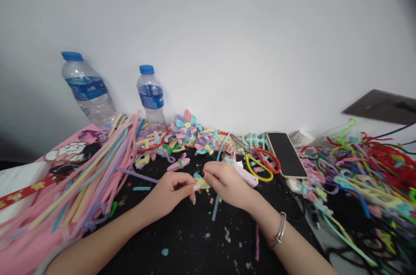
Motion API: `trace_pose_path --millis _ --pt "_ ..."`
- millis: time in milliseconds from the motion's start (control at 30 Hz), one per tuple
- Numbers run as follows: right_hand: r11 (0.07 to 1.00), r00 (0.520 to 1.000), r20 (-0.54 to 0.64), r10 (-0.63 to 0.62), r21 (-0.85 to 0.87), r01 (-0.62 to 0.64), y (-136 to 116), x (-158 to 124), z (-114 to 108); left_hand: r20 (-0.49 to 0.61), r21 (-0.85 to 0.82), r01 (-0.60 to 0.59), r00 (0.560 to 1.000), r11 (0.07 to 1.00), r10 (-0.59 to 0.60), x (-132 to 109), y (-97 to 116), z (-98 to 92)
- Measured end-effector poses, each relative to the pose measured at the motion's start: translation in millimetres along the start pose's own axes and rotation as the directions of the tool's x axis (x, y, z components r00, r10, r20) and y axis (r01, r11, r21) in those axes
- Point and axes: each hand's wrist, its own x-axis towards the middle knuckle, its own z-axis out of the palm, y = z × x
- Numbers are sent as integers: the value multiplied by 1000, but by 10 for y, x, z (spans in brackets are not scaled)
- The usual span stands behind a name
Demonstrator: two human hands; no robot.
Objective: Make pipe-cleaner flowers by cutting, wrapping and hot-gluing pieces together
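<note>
My left hand (169, 194) and my right hand (227, 186) meet over the black tabletop (188, 240). Together they pinch a small folded piece of pale yellow and blue pipe cleaner (202, 181) between the fingertips. A light blue strand (216, 207) hangs down from under the right hand. A purple pipe cleaner (136, 175) lies just left of the left hand. My right wrist wears a silver bangle (280, 229).
Long pastel pipe cleaners (87, 179) are heaped at the left over a pink box. Two water bottles (87, 90) (151, 97) stand by the wall. Finished pipe-cleaner flowers (186, 129), a phone (286, 153), yellow and red loops (260, 164) and a tangled bright pile (367, 179) lie behind and right.
</note>
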Motion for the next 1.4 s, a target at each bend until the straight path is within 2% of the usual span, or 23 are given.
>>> trace_pose_path --millis 100,167,367,433,633,700,833,933,1033,1100,1200,1333,1400 --pt "998 994 91 -63 -11 64 16 -17 -37 74 15 34 997 999 -35 1 -28 -2" --pt "997 991 112 -74 -10 76 34 -20 -65 89 24 39 995 999 -41 13 -48 -10" --pt "999 1000 -14 27 -17 -27 69 5 -88 -4 2 1 1000 1000 -1 50 -44 -41" --pt "999 999 -13 31 -13 -31 67 4 -94 -9 17 -16 1000 1000 16 44 -34 -40" --pt "997 981 182 -69 -1 71 37 -17 -145 107 169 -111 990 979 94 -23 -14 4" --pt "997 974 211 -77 0 79 31 -18 -152 133 211 -143 984 967 117 -37 -6 19" --pt "999 994 106 -4 -39 8 47 -6 -152 54 204 -119 992 972 110 -24 -12 16" --pt "996 999 -1 51 -76 -51 91 0 -149 -81 204 -95 990 974 113 -3 -45 -9" --pt "977 989 -91 120 -164 -133 150 -2 -139 -263 250 -81 953 965 148 10 -81 -28" --pt "949 979 -116 170 -248 -195 178 -2 -120 -342 303 -75 922 950 182 17 -95 -35" --pt "904 965 -127 229 -340 -259 189 6 -55 -364 394 -79 902 916 234 27 -112 -40" --pt "848 927 -225 301 -382 -368 177 26 94 -325 511 -128 887 850 329 38 -160 -45" --pt "831 923 -238 302 -409 -378 184 32 169 -304 546 -162 876 822 374 42 -192 -44"
